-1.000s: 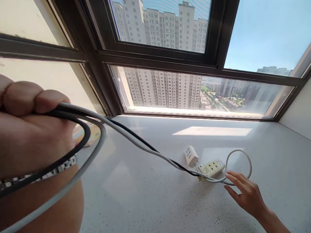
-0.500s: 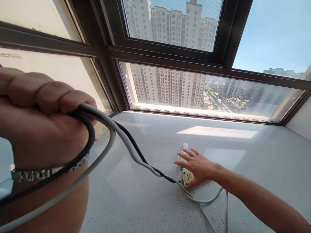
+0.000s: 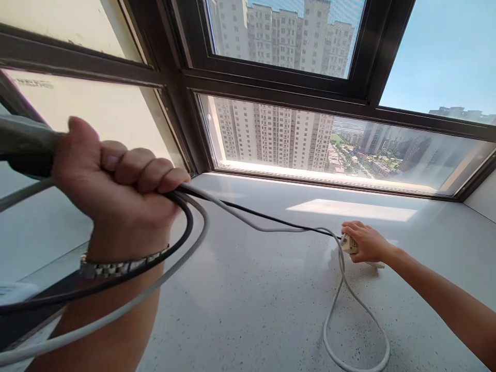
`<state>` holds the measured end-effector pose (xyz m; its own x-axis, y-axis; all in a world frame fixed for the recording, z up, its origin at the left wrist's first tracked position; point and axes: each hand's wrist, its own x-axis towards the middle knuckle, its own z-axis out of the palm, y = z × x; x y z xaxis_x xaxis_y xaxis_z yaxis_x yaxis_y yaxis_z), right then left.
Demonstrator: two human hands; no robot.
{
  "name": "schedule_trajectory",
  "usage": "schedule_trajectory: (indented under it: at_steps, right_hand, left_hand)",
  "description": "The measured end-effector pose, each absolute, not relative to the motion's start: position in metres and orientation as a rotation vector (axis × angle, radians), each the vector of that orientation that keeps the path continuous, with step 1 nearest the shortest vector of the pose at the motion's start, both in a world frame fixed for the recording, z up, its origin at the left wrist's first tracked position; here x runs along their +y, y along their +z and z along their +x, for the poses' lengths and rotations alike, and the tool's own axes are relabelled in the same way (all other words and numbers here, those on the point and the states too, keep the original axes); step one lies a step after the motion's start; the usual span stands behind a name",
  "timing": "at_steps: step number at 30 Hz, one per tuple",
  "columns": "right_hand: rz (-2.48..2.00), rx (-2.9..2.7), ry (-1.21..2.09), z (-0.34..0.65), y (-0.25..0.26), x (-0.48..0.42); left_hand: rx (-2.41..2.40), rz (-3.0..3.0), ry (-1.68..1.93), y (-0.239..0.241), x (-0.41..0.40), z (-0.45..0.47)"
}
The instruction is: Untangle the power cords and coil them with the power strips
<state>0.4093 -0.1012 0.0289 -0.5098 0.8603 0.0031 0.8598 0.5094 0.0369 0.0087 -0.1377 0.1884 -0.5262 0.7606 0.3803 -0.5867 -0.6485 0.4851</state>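
Observation:
My left hand (image 3: 127, 191) is closed in a fist around a black cable (image 3: 248, 208) and a light grey cable (image 3: 356, 292). By its thumb, a blurred dark grey object (image 3: 23, 139) runs out of the left edge; I cannot make out what it is. Both cables stretch across to my right hand (image 3: 368, 243), and the grey one hangs in a loop below it. That hand is wrapped around a white power strip (image 3: 376, 265) with a cream-coloured block (image 3: 349, 245) at its cable end. The fingers and palm hide most of the strip.
A white speckled sill (image 3: 240, 289) spreads under both hands. Dark window frames (image 3: 279, 90) close it off at the back and left, with tall buildings outside. A white wall (image 3: 482, 181) stands at the right. Something dark (image 3: 39, 315) lies at the lower left.
My right hand has closed on the power strip and moved it to the right, off its earlier place. My left hand has shifted right in view, showing the dark grey object. The cables are drawn straighter.

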Motion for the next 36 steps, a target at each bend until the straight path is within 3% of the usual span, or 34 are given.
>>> schedule_trajectory:
  at_steps: [9, 16, 24, 36]
  right_hand:
    - [1.966, 2.549, 0.081, 0.497, 0.010, -0.121]
    - [1.902, 2.684, 0.132, 0.506, 0.003, -0.127]
    - [1.959, 2.641, -0.155, 0.522, -0.004, -0.156]
    - [2.589, 1.686, 0.188, 0.650, -0.029, -0.167]
  left_hand:
    - [0.423, 0.617, 1.990, 0.170, -0.106, 0.056]
    - [0.438, 0.724, 2.020, 0.175, -0.104, 0.045]
    - [0.483, 0.719, 2.082, 0.192, -0.111, 0.036]
    - [0.515, 0.637, 2.217, 0.199, -0.121, 0.016]
